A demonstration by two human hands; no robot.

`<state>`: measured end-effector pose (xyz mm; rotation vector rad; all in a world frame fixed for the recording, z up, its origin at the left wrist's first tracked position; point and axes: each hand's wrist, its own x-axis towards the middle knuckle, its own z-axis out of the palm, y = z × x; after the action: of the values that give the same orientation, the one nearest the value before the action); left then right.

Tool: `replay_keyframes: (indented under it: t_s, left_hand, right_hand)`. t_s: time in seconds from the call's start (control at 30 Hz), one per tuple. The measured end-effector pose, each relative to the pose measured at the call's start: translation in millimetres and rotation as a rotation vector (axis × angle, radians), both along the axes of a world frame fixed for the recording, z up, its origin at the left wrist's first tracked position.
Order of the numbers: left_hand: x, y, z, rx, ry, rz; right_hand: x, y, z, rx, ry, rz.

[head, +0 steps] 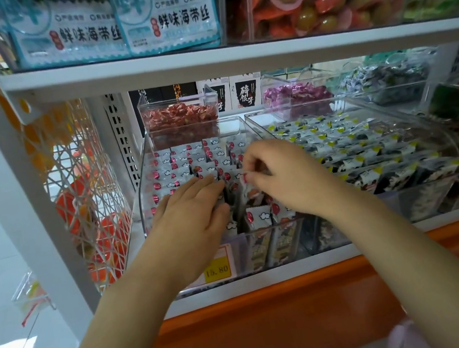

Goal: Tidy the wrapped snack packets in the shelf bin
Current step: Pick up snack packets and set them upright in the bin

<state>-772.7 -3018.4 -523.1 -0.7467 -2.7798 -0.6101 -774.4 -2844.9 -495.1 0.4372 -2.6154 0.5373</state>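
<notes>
A clear plastic shelf bin (141, 186) holds several small white snack packets (188, 158) with red dots and cloud prints, standing in rows. My left hand (189, 211) lies flat on the left rows with straight fingers pressing against the packets. My right hand (280, 174) is over the middle of the bin, its fingers curled and pinching one white-and-red packet (245, 177) at its top edge. More packets (260, 217) stand loose near the bin's front wall.
A second clear bin (442, 136) to the right holds several black-and-white packets with yellow corners. Smaller bins of red (180, 118) and purple (295, 94) sweets stand behind. A yellow price tag (217, 270) is on the front. The upper shelf (202, 59) overhangs. A wire basket (82, 181) hangs left.
</notes>
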Motion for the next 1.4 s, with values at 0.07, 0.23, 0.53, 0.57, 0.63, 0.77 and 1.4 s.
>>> replay_keyframes:
  t_s: [0.07,0.23,0.53,0.57,0.63,0.77,1.4]
  left_hand:
    - [1,2,1,0.06,0.018,0.004]
    - [4,4,5,0.183,0.083,0.008]
    - [7,10,11,0.388,0.068,0.0]
    - [7,10,12,0.446,0.051,-0.002]
    - [8,10,13,0.584,0.002,0.03]
    - [6,4,15,0.923,-0.222,0.079]
    - [2,-4,23,1.753,-0.771,0.06]
  right_hand:
    - [8,4,1,-0.125,0.068,0.009]
    - [19,14,0,-0.427,0.273,-0.059]
    - [23,17,-5,-1.121,0.108,-0.066]
    - [23,16,-6,-1.178,0.075,-0.051]
    - [22,13,-8,-1.294,0.004,-0.001]
    - [25,13,-7,-1.547,-0.199,0.182]
    - [26,7,-15,-1.743,-0.358,0.229]
